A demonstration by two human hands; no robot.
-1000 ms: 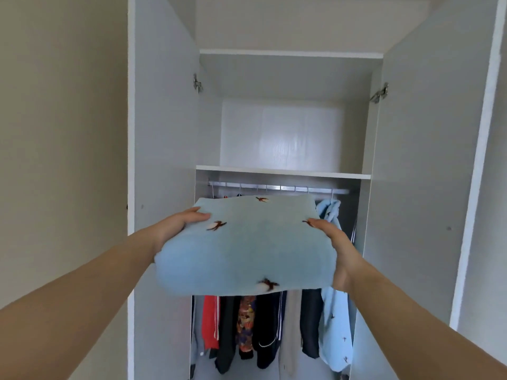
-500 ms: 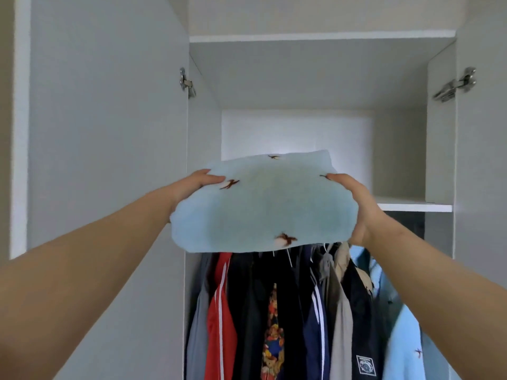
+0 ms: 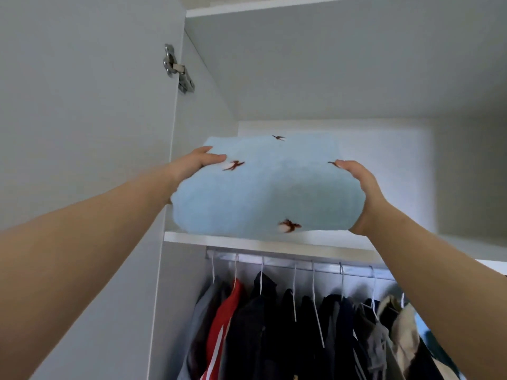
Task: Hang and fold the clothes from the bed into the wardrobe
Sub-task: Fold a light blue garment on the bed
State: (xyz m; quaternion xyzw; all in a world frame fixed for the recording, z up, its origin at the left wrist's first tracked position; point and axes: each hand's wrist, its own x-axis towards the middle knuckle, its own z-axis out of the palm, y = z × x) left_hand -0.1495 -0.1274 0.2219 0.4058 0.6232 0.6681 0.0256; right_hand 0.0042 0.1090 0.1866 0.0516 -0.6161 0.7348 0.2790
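A folded light-blue garment (image 3: 269,187) with small brown bird figures is held up at the front of the wardrobe's upper shelf (image 3: 225,238). Its bottom edge is level with the shelf's front lip. My left hand (image 3: 196,163) grips its left side, thumb on top. My right hand (image 3: 360,192) grips its right side, thumb on top and fingers hidden underneath. Both arms reach up and forward.
Below the shelf a metal rail (image 3: 299,263) carries several hung clothes (image 3: 274,330) on white hangers, dark ones and a red one among them. The open left door (image 3: 82,160) with its hinge (image 3: 177,69) stands close to my left arm.
Both hands have lifted the folded garment from below the rail's height up to the upper shelf and pushed it forward. The view has closed in on the wardrobe.
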